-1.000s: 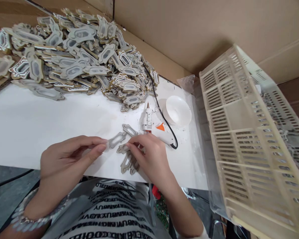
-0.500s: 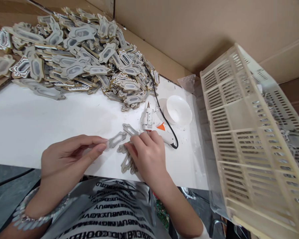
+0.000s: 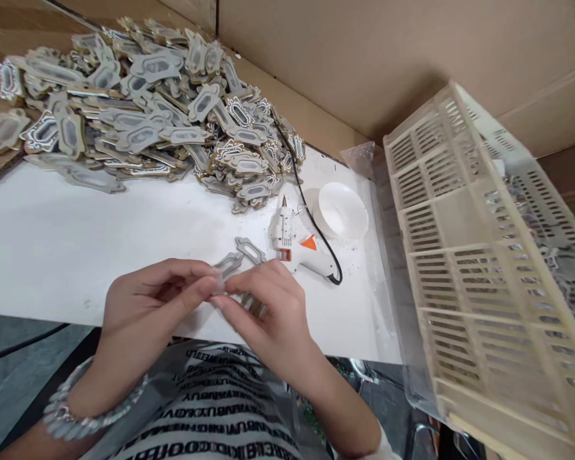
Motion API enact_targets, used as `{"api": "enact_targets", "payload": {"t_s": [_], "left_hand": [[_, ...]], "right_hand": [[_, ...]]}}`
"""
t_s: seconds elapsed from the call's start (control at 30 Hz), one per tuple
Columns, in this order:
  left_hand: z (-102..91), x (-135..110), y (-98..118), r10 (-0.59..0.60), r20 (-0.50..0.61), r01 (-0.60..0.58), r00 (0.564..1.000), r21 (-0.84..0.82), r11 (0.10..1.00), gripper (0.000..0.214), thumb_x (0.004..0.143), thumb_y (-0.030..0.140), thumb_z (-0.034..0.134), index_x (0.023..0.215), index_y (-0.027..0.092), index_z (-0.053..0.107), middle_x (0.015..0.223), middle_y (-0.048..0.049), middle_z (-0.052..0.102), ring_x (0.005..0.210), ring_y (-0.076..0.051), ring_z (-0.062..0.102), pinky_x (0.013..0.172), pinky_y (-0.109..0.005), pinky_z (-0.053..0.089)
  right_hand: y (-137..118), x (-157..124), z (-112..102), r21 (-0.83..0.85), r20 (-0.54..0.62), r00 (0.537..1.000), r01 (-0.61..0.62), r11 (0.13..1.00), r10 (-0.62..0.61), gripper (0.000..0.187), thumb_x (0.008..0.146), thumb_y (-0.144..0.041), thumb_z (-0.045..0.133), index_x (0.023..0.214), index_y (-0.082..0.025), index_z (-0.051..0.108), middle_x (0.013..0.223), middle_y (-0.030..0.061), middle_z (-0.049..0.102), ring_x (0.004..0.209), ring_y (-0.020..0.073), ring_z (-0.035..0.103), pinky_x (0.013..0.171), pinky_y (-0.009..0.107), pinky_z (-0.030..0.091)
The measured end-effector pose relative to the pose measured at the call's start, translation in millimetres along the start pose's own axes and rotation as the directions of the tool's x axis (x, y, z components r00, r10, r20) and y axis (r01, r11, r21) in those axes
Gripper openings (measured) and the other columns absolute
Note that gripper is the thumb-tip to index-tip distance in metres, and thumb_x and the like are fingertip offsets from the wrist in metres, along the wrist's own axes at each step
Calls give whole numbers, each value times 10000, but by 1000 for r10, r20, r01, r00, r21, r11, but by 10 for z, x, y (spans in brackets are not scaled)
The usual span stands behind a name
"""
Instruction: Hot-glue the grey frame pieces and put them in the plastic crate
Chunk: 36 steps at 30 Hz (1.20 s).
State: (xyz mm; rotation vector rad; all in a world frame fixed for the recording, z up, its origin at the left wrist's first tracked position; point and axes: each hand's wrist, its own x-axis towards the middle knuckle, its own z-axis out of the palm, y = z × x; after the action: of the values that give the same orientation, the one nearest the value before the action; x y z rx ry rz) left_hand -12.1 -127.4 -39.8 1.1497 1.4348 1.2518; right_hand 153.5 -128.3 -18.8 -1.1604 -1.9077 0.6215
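**Both hands pinch one grey frame piece at the table edge**

The left hand and the right hand meet fingertip to fingertip over the near edge of the white table. Between them they pinch a flat grey frame piece: the left thumb and forefinger close on its near end, the right fingertips press on it from the other side, and its far end sticks out just beyond both hands. A second grey piece lies flat on the table just past the right hand's fingertips. Under the right hand's fingers a few more pieces show, mostly hidden.

Just beyond the right hand lies a white glue gun on its side, with an orange trigger and a black cord running away from it. Past the gun stands a shallow white bowl; what it holds cannot be made out. Far beyond the left hand a large heap of frame pieces is spread over the table. Well to the right of the right hand a cream slatted crate stands tilted, with pale small things dimly visible through its slats.
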Motion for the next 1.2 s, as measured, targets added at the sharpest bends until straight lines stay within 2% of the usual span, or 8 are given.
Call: {"api": "enact_targets", "payload": {"t_s": [0.2,0.33,0.43,0.7,0.9,1.0,1.1,1.2], "left_hand": [[0,-36,16,-30,-9,30,1000,-19,999,137,744,434,837,745,310,779,733,14,763,615,-146,700,514,-196,584],[23,-33,59,-5,-1,5,1000,-4,1000,181,733,454,844,736,286,775,708,17,760,617,-145,714,539,-184,603],[36,-23,92,20,-1,-20,1000,30,999,179,752,456,830,747,286,776,699,23,762,601,-145,719,543,-184,609],[53,-29,118,50,47,-52,998,44,998,92,771,383,802,743,296,787,641,40,744,512,-102,669,484,-124,546],[98,-23,131,11,87,-9,996,-23,1000,24,768,310,794,754,328,786,656,48,747,528,-117,681,514,-149,577],[113,-20,144,-5,105,9,995,-39,999,40,769,292,784,751,328,784,633,48,734,522,-126,678,511,-165,583],[140,-20,167,-18,124,25,992,-54,998,91,757,246,761,736,331,785,608,55,721,520,-123,675,511,-158,580],[171,-23,180,-12,140,20,990,-58,998,117,737,218,757,716,330,784,574,60,703,508,-118,665,510,-148,573]], "right_hand": [[-21,-25,27,102,-51,997,-54,993,60,38,939,-208,713,908,-206,691,820,-10,758,764,148,653,732,298,503],[-30,-23,29,183,-73,992,-91,979,106,30,943,-201,699,961,-225,700,888,-8,782,786,146,682,717,295,518],[-39,-13,23,249,-71,988,-114,962,135,69,943,-175,697,902,-227,714,844,-21,779,740,128,668,716,281,508],[-13,-37,-32,432,-4,944,-295,852,329,166,955,-216,651,793,-219,617,689,-46,615,653,113,544,647,258,443],[101,-218,-206,457,-105,910,-314,832,401,183,1036,-277,533,859,-236,549,743,-45,513,676,109,472,627,233,401],[190,-341,-372,436,-291,855,-281,855,429,238,1038,-314,532,816,-228,539,723,-42,463,663,114,436,611,237,382],[324,-491,-591,338,-524,752,-247,908,400,391,1024,-337,542,666,-218,443,618,-60,359,568,108,357,536,250,306],[499,-662,-843,66,-705,636,-381,922,314,484,1013,-374,532,580,-226,374,551,-69,314,507,105,317,505,271,246]]}}
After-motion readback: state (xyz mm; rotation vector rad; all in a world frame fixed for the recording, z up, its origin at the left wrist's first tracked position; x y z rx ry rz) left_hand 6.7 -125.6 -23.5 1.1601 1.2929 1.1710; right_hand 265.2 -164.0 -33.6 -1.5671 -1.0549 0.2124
